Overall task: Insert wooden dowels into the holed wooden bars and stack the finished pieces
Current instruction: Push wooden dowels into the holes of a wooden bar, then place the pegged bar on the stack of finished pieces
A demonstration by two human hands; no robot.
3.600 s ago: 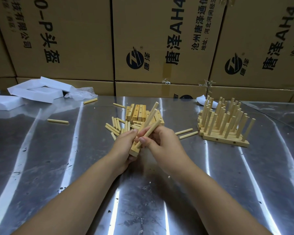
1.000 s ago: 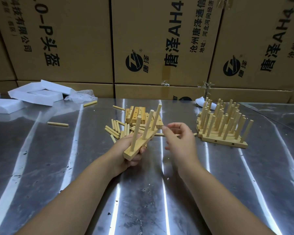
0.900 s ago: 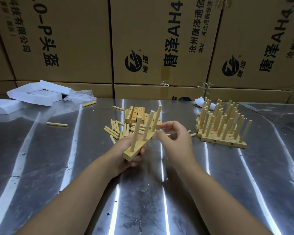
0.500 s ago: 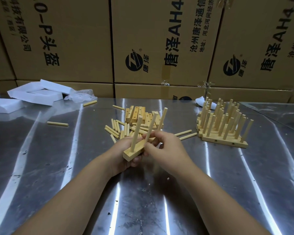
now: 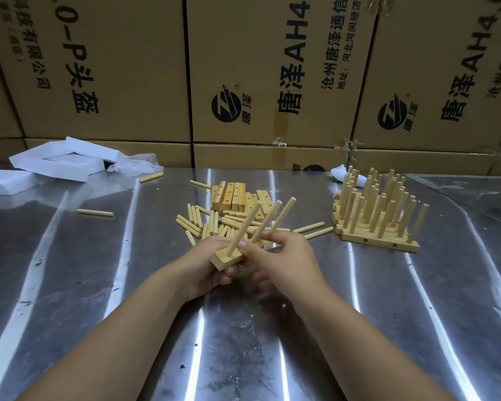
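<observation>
My left hand (image 5: 206,264) is curled under the near end of the bar (image 5: 224,259), holding it tilted above the worktop (image 5: 99,285). Three dowels stand in the bar, and my right hand (image 5: 287,259) has its thumb and fingers closed round the middle dowel (image 5: 268,218), low down near the wood. I judge this the seating step: pressing that dowel home. The far end of the bar is hidden behind my right hand, so I cannot tell whether a hole remains. If one does, I need a peg from the loose dowels (image 5: 195,224) just beyond. If not, the piece goes onto the stack (image 5: 382,243) to my right, set down level so nothing topples.
</observation>
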